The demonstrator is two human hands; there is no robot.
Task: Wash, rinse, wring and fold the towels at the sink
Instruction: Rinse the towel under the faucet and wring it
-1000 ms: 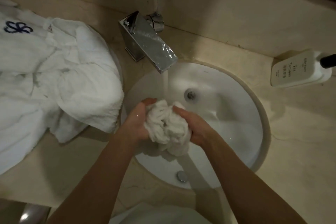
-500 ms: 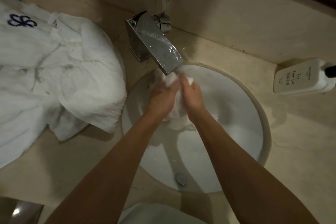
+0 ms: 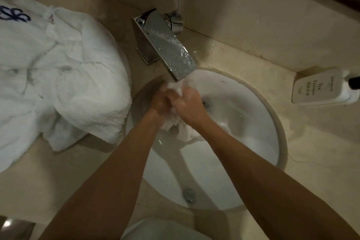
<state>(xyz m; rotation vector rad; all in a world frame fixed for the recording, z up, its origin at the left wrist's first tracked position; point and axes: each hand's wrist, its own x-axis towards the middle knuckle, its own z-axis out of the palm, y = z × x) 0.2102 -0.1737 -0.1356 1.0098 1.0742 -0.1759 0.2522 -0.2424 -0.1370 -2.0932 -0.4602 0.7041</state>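
Note:
A small white towel (image 3: 185, 132) is bunched between both my hands inside the round white sink (image 3: 253, 142). My left hand (image 3: 158, 102) grips its left side and my right hand (image 3: 190, 103) grips its right side, knuckles close together. Water runs from the chrome faucet (image 3: 165, 48) onto the top of the towel just under the spout. A loose end of the towel hangs below my right wrist. Most of the towel is hidden by my fingers.
A big heap of white towelling (image 3: 58, 76) with a blue embroidered mark lies on the beige counter (image 3: 321, 152) at the left, overhanging the sink's edge. A white soap bottle (image 3: 319, 87) lies at the right by the wall. The drain plug (image 3: 189, 195) sits near the sink's front.
My hands carried the bunched towel from the middle of the basin up under the running spout. They are now squeezed closer together around it.

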